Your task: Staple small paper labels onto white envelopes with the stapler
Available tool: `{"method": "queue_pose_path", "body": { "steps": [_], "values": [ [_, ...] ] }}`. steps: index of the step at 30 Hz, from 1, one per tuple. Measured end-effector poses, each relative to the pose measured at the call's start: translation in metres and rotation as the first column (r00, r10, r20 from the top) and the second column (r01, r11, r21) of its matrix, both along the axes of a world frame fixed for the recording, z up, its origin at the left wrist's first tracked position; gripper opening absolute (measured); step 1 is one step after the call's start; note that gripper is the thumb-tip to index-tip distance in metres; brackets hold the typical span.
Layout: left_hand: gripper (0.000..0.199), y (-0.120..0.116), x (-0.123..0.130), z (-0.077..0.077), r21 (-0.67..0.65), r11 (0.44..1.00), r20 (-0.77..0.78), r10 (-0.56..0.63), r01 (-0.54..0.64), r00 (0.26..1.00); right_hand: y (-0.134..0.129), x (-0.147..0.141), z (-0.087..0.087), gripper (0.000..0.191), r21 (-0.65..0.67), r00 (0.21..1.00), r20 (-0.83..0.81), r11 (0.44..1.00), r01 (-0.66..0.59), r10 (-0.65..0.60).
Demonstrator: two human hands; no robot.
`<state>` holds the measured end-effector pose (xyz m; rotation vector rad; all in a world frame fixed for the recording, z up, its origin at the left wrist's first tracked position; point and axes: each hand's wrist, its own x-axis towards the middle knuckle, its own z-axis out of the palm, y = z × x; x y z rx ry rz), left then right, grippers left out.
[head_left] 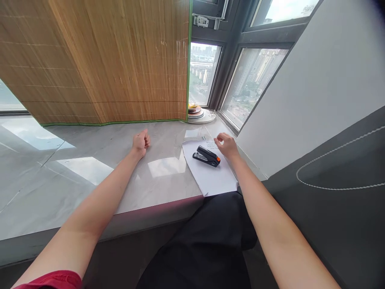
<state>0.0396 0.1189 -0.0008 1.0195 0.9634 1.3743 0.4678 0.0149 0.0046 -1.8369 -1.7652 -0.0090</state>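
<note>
On the marble sill rests my left hand (141, 142), curled into a fist with nothing showing in it. My right hand (226, 143) hovers at or touches the upper right of the white paper (215, 182), its thumb and fingers bent together in a pinch. Whatever may be between those fingertips is too small to make out. A black stapler (207, 156) with an orange end lies on the paper, just left of and below my right hand. Close by are a small strip of staples (203, 137) and a few tiny loose bits (211, 144).
A stack of plates (197, 113) stands in the window corner on a large white plate (210, 117). Behind the sill (168, 140) hangs a bamboo blind (120, 60) with green edging. A white wall (300, 92) and a beaded cord (331, 188) are at the right.
</note>
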Motion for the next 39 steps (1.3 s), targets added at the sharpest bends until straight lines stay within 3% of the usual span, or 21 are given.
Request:
{"method": "queue_pose_path", "body": {
  "steps": [2, 5, 8, 13, 16, 19, 22, 25, 28, 30, 33, 36, 39],
  "values": [
    [0.062, -0.001, -0.001, 0.000, 0.005, 1.000, -0.003, -0.004, 0.004, 1.000, 0.020, -0.016, -0.001, 0.040, -0.010, 0.982, -0.012, 0.982, -0.187, 0.186],
    [0.062, -0.003, 0.000, 0.002, -0.004, 1.000, -0.007, -0.001, 0.001, 1.000, 0.046, -0.033, -0.010, 0.055, -0.198, 0.948, -0.005, 0.929, -0.313, 0.318],
    [0.061, -0.004, 0.000, 0.004, -0.025, 1.000, 0.018, 0.014, -0.014, 1.000, 0.060, -0.041, -0.022, 0.060, -0.361, 0.953, 0.028, 0.892, -0.273, 0.302],
    [0.057, 0.002, -0.018, 0.019, -0.062, 0.998, 0.191, 0.028, -0.016, 0.981, 0.064, -0.069, -0.026, 0.059, -0.408, 0.963, 0.076, 0.889, -0.207, 0.259],
    [0.056, 0.005, -0.051, 0.031, -0.041, 0.999, 0.271, 0.017, -0.006, 0.963, 0.068, -0.119, -0.023, 0.057, -0.393, 0.955, 0.085, 0.890, -0.231, 0.285],
    [0.059, 0.004, -0.091, 0.037, 0.045, 0.997, 0.312, 0.048, -0.065, 0.949, 0.072, -0.190, -0.023, 0.057, -0.370, 0.942, 0.084, 0.888, -0.273, 0.325],
    [0.066, 0.003, -0.121, 0.037, 0.141, 0.962, 0.326, 0.176, -0.232, 0.929, 0.074, -0.260, -0.027, 0.058, -0.310, 0.936, 0.058, 0.897, -0.314, 0.348],
    [0.065, 0.001, -0.129, 0.034, 0.187, 0.918, 0.332, 0.275, -0.349, 0.902, 0.073, -0.310, -0.032, 0.054, -0.250, 0.936, 0.023, 0.908, -0.335, 0.352],
    [0.059, 0.000, -0.124, 0.033, 0.175, 0.922, 0.317, 0.279, -0.345, 0.907, 0.071, -0.335, -0.031, 0.050, -0.234, 0.922, -0.004, 0.896, -0.377, 0.387],
    [0.061, -0.001, -0.121, 0.034, 0.163, 0.927, 0.304, 0.279, -0.338, 0.911, 0.070, -0.337, -0.022, 0.052, -0.225, 0.907, 0.005, 0.884, -0.409, 0.420],
    [0.064, -0.003, -0.119, 0.036, 0.163, 0.924, 0.289, 0.291, -0.347, 0.912, 0.070, -0.320, 0.003, 0.051, -0.084, 0.918, 0.010, 0.915, -0.394, 0.397],
    [0.062, -0.003, -0.119, 0.037, 0.165, 0.925, 0.275, 0.289, -0.342, 0.917, 0.069, -0.273, 0.024, 0.038, -0.055, 0.967, -0.079, 0.967, -0.248, 0.243],
    [0.067, -0.001, -0.120, 0.036, 0.174, 0.929, 0.277, 0.273, -0.327, 0.921, 0.064, -0.208, 0.021, 0.058, -0.118, 0.991, -0.124, 0.991, -0.067, 0.052]
  ]
}}
